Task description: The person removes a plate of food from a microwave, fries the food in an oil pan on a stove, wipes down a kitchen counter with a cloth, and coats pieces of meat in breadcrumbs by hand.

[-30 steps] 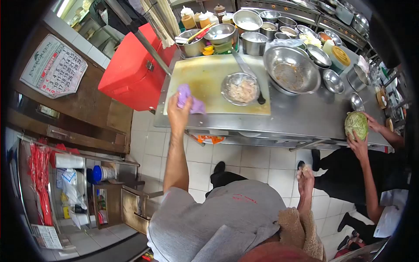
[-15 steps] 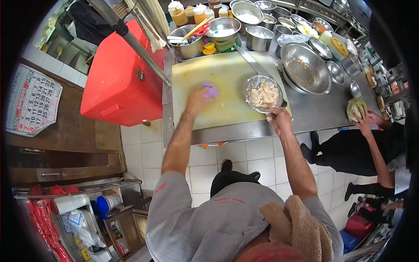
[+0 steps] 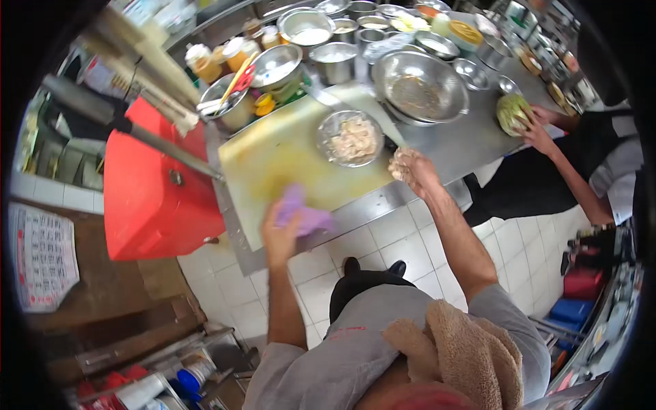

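My left hand grips a crumpled purple cloth at the front edge of the cutting board. The cloth hangs partly past that edge and is blurred. A metal bowl of pale, chopped raw meat rests on the board's right side. Beneath the bowl lies a long knife, its dark handle end showing at the right. Just right of that handle, my right hand is off the bowl, its fingers loosely apart and coated with pale meat residue.
A large steel bowl stands right of the board. Sauce bottles and several steel pots line the back. A red cooler box is at the left. At the right, another person's hands hold a cabbage.
My left hand has drawn the purple cloth toward me, to the board's front edge. My right hand has let go of the bowl's rim. The camera view has turned.
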Demonstrator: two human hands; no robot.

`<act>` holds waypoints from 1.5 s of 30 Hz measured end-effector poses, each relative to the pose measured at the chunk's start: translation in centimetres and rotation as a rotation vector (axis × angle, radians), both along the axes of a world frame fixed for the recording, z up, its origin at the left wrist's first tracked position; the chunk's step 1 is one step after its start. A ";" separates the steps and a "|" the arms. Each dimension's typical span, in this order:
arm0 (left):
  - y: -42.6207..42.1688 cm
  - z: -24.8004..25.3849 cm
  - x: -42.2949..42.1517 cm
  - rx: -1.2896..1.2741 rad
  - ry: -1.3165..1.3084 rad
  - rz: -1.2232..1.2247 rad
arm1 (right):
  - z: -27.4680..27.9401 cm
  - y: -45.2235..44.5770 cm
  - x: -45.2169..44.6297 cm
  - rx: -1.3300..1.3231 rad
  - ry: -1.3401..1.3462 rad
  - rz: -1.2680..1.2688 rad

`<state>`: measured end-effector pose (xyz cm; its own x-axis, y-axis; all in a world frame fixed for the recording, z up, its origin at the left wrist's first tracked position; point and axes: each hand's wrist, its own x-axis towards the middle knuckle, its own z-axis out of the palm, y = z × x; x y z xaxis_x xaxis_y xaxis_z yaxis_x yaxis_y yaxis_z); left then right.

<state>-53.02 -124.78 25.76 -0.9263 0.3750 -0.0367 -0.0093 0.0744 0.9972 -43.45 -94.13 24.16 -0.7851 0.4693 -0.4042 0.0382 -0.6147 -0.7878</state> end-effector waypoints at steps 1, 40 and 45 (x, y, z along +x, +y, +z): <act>-1.1 -2.5 -2.9 -0.073 0.258 0.097 | 0.7 0.5 2.0 0.001 0.001 -0.032; 27.8 -20.9 27.9 -0.593 0.103 -0.701 | -13.2 20.9 42.5 -0.190 -0.217 -0.429; 18.8 -32.9 23.8 -0.612 -0.285 -0.410 | -20.8 20.7 45.9 -0.185 -0.248 -0.477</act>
<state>-29.26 -105.96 -7.10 -0.6425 0.5207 -0.5621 -0.1121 0.6619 0.7412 2.44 -73.44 3.32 -0.3746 0.6520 -0.6592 -0.1070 -0.7366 -0.6678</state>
